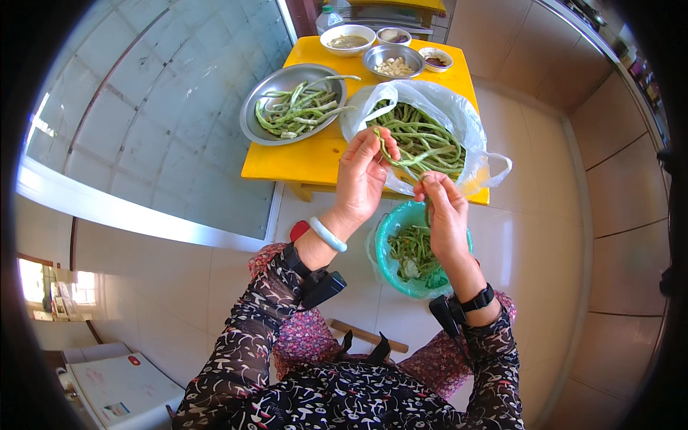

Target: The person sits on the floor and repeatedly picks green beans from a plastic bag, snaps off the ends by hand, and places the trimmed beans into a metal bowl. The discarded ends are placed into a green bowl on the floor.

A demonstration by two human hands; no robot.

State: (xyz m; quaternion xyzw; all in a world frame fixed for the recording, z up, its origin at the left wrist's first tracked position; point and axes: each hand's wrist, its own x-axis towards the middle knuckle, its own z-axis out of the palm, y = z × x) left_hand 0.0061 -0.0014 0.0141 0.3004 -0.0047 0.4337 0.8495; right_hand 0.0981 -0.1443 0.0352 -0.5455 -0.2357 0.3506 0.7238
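Between my two hands stretches a long green bean (404,160). My left hand (366,166) pinches its upper end, and my right hand (443,207) grips it lower down between thumb and fingers. Just beyond them, a white plastic bag (424,97) lies wide on the table, full of long green beans (424,131). To the left, a metal bowl (250,115) contains several bean lengths (301,107). Beneath my right hand, on the floor, stands a green-lined bin (388,269) holding bean scraps (414,247).
The yellow table (295,161) also carries a metal bowl of garlic cloves (395,65), a white bowl of liquid (348,42) and two small bowls. Cabinets (618,177) line the right side; a glass sliding door (177,107) is at left. A wooden bar (371,336) lies between my legs.
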